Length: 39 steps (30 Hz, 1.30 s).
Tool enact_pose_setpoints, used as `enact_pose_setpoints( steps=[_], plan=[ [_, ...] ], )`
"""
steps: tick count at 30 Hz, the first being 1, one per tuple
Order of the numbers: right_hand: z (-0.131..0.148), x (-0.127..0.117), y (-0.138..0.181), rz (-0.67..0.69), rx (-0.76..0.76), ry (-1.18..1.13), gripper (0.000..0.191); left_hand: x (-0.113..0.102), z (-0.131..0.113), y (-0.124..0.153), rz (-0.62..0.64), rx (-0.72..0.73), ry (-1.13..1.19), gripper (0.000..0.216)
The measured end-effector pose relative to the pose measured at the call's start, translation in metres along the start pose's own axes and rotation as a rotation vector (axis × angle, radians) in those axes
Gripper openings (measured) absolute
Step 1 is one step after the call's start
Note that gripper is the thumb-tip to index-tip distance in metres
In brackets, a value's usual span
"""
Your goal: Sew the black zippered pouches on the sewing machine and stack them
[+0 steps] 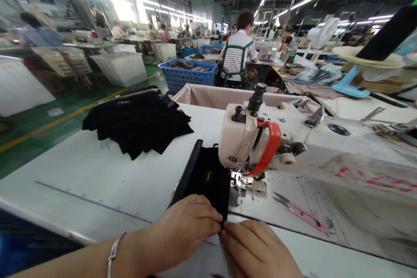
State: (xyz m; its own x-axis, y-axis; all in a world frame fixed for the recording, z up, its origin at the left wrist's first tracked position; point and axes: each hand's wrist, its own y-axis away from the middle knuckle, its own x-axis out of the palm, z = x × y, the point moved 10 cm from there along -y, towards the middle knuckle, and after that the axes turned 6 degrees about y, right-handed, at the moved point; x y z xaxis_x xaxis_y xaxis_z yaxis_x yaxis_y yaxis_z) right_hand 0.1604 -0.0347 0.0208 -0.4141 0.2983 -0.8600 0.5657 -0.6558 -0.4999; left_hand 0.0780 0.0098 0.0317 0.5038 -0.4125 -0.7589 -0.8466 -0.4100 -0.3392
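Seen from the head camera, the left hand (182, 230) and right hand (257, 247) meet at the near edge of the table (97, 173). Both have bent fingers pinching the near end of a black cloth (205, 178). Its far end lies under the foot of the sewing machine (247, 139).

Judging by this, the seam would run best with the cloth held flat and taut and the fingertips well short of the needle.

Pink snips (301, 213) lie to the right on the machine bed. A pile of black pieces (140, 121) sits toward the table's far left.

A small label (207, 177) on the cloth is too small to read.
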Motion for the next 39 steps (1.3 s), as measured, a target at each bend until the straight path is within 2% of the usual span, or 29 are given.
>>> enact_pose_setpoints(
  steps=[3,7,14,19,23,30,39],
  plan=[
    [-0.007,-0.006,-0.009,-0.026,0.030,-0.029,0.025,-0.003,0.005,-0.007,0.003,0.027,-0.014,0.020],
    [-0.019,-0.004,-0.022,0.030,0.076,-0.070,0.024,-0.008,0.015,-0.017,-0.005,0.052,-0.030,0.020],
    [-0.040,-0.002,-0.036,0.040,0.146,-0.056,0.027,-0.009,0.044,-0.029,-0.034,-0.023,-0.056,0.020],
    [-0.057,0.015,-0.031,0.116,0.226,-0.018,0.030,-0.007,0.061,-0.039,-0.010,-0.040,-0.080,0.019],
    [-0.069,0.028,-0.025,0.169,0.301,0.039,0.034,-0.015,0.070,-0.048,-0.044,-0.060,-0.109,0.018],
    [-0.073,0.026,-0.026,0.129,0.347,0.063,0.034,-0.027,0.078,-0.063,-0.089,-0.092,-0.174,0.015],
    [-0.077,0.033,-0.023,0.165,0.396,0.060,0.033,-0.025,0.088,-0.064,-0.074,-0.113,-0.195,0.018]
  ],
)
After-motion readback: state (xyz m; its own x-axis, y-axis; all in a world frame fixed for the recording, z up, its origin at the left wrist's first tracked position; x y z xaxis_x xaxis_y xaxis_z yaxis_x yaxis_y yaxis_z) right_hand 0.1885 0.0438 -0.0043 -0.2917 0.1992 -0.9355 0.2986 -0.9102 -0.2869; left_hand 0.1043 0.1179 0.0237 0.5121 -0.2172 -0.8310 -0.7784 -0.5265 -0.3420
